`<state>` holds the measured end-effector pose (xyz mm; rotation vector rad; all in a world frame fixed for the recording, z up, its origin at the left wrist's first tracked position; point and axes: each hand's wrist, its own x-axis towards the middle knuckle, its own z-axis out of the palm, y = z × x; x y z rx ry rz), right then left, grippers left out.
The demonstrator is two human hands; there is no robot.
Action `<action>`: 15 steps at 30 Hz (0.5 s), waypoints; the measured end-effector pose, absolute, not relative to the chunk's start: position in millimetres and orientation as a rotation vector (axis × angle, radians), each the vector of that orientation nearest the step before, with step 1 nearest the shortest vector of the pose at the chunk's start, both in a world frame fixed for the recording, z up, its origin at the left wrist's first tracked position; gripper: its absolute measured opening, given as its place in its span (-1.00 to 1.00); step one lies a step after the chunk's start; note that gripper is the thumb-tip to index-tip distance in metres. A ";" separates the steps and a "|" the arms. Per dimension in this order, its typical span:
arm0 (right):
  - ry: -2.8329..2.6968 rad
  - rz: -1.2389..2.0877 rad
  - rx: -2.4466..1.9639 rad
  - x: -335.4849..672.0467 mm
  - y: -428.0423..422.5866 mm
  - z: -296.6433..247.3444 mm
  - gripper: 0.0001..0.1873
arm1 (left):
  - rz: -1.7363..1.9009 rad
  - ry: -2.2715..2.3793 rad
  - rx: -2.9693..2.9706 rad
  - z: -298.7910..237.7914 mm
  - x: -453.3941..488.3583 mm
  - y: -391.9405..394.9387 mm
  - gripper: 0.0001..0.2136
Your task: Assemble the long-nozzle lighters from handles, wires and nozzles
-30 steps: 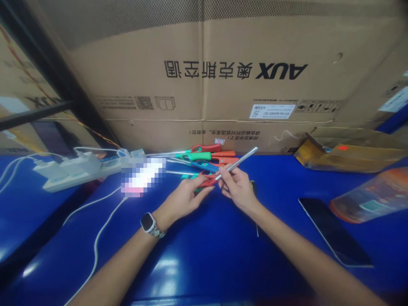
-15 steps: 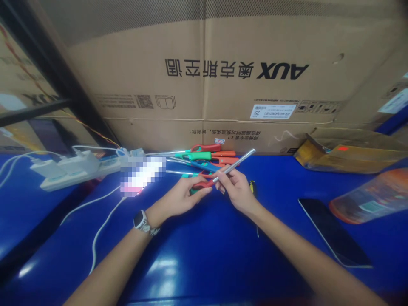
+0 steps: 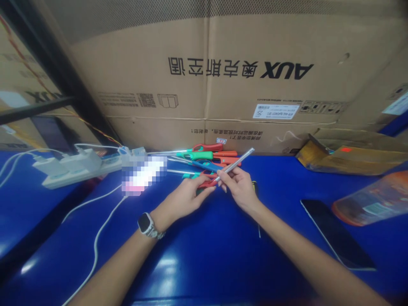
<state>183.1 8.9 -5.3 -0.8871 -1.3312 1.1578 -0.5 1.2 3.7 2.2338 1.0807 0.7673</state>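
Observation:
My left hand [image 3: 186,196], with a watch on its wrist, is closed round the red handle of a long-nosed lighter [image 3: 207,183]. My right hand [image 3: 239,185] pinches that lighter's metal tube [image 3: 236,160], which points up and to the right. Both hands hover just above the blue table [image 3: 204,255]. Right behind them lies a pile of similar lighters [image 3: 207,156] with red, green and blue handles.
A big cardboard box [image 3: 223,85] stands along the back. A white power strip [image 3: 70,168] with chargers and cables lies at left. A dark phone [image 3: 336,233] and a plastic packet [image 3: 372,199] lie at right, folded cardboard [image 3: 347,155] behind them. A screwdriver [image 3: 255,187] is half hidden under my right wrist.
Both hands stay closed on the same lighter and have shifted only slightly; the view has drifted a little.

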 end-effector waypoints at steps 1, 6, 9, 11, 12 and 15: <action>-1.334 1.149 -0.899 181.7 8.6 -6.6 -0.58 | 0.774 1.112 2.265 2.6 -0.3 1.3 -0.76; -1.378 1.183 -0.871 178.5 6.7 -4.8 -0.58 | 0.745 1.143 2.422 1.8 -3.0 2.7 -0.77; -1.369 1.186 -0.861 178.4 6.3 -0.6 -0.59 | 0.815 1.139 2.442 3.9 -4.6 3.0 -0.78; -1.354 1.178 -0.856 178.3 6.3 0.0 -0.58 | 0.834 1.125 2.456 4.7 -4.7 2.8 -0.78; -1.348 1.174 -0.853 178.3 6.5 -0.3 -0.58 | 0.828 1.124 2.465 4.9 -4.6 2.7 -0.79; -1.341 1.159 -0.846 179.5 7.5 -2.0 -0.59 | 0.796 1.132 2.479 5.1 -4.4 2.2 -0.79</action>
